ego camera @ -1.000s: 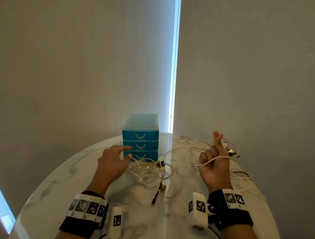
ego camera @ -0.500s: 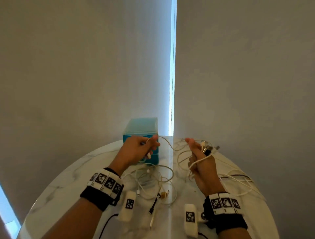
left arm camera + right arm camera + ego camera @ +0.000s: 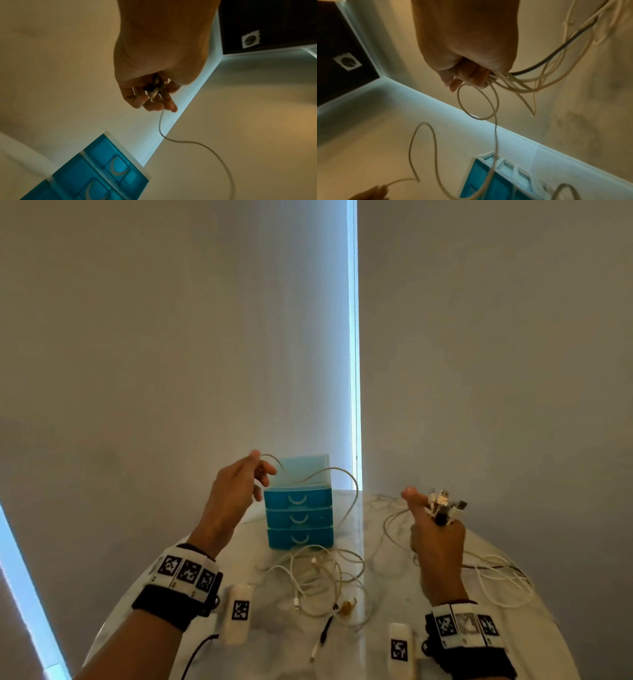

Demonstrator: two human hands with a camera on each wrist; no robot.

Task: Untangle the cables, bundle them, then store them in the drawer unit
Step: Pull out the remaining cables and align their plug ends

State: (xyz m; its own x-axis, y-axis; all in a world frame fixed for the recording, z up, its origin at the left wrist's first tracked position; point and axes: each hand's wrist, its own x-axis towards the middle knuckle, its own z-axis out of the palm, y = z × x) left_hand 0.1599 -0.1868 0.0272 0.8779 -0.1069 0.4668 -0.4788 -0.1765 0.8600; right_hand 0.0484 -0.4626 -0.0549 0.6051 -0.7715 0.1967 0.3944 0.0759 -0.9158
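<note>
Marble table (image 3: 191,604), one three-drawer unit (image 3: 298,510), left hand (image 3: 236,491) pinching one cable (image 3: 342,474), right hand (image 3: 436,539) gripping several.

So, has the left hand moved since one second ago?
Yes. The left hand went from low on the table in front of the blue drawer unit up beside its top, and now pinches a white cable.

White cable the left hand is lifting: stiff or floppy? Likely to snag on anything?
Likely floppy: the white cable sags in curves from the left hand down past the drawer unit. Probably light, since a fingertip pinch carries it. It may snag, as it seems to run into the tangled pile on the table.
</note>
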